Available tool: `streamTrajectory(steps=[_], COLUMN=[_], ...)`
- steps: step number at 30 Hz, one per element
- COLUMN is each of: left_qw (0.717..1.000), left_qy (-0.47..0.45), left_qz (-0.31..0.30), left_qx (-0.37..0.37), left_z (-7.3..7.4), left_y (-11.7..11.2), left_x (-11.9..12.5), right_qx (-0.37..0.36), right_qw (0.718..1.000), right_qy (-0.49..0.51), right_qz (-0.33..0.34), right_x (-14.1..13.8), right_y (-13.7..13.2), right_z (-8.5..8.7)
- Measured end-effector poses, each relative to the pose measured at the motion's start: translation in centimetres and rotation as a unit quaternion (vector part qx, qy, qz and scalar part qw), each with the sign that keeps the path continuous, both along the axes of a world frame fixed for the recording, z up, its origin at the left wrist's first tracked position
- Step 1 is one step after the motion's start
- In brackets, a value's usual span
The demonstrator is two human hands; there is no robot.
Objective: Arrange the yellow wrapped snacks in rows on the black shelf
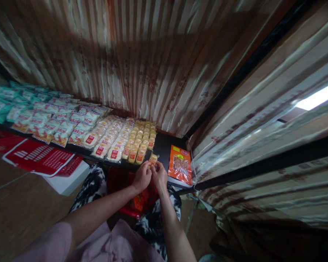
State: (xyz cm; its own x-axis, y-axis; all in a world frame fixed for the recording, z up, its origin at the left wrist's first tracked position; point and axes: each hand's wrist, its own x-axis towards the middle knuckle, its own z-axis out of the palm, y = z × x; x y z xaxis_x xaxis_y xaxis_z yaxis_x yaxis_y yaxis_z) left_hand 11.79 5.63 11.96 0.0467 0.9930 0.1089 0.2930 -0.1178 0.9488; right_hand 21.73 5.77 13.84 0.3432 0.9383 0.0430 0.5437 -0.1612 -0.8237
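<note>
At the front edge of the black shelf, my left hand [142, 177] and my right hand [159, 176] meet with their fingers closed on a small yellow wrapped snack pack [153, 158]. Its lower part is hidden by the fingers. Just left of it, rows of like yellow snack packs [140, 157] lie overlapping on the shelf. Beside those are rows of round white rice crackers in clear wrappers [115, 154]. To the right of my hands lies an orange snack bag [180, 163] with a picture of brown sticks on it.
White-and-orange snack bags [62, 127] and green bags [16, 105] fill the shelf [161, 143] to the left. A red basket [41, 158] and a white box [68, 180] stand below. A red container [125, 209] sits between my legs. Pleated curtains [142, 54] hang behind and right, with dark frame bars.
</note>
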Motion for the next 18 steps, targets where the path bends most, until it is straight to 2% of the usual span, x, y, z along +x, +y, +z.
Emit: streamTrajectory(steps=[6,13,18], left_qw=[0.999,0.999,0.999], left_qy=[0.044,0.038,0.037], left_qz=[0.001,0.004,-0.016], left_qx=[0.001,0.003,0.012], left_z=[0.4,-0.7,-0.6], left_y=[0.6,1.0,1.7], left_x=[0.9,2.0,2.4], right_qx=[-0.013,0.017,0.031], right_qw=[1.0,1.0,0.999], right_qy=[-0.024,-0.027,-0.007], right_qz=[-0.007,0.001,-0.007], right_x=[0.6,1.2,1.0], right_y=[1.2,2.7,3.3], right_z=[-0.5,-1.7,-1.4])
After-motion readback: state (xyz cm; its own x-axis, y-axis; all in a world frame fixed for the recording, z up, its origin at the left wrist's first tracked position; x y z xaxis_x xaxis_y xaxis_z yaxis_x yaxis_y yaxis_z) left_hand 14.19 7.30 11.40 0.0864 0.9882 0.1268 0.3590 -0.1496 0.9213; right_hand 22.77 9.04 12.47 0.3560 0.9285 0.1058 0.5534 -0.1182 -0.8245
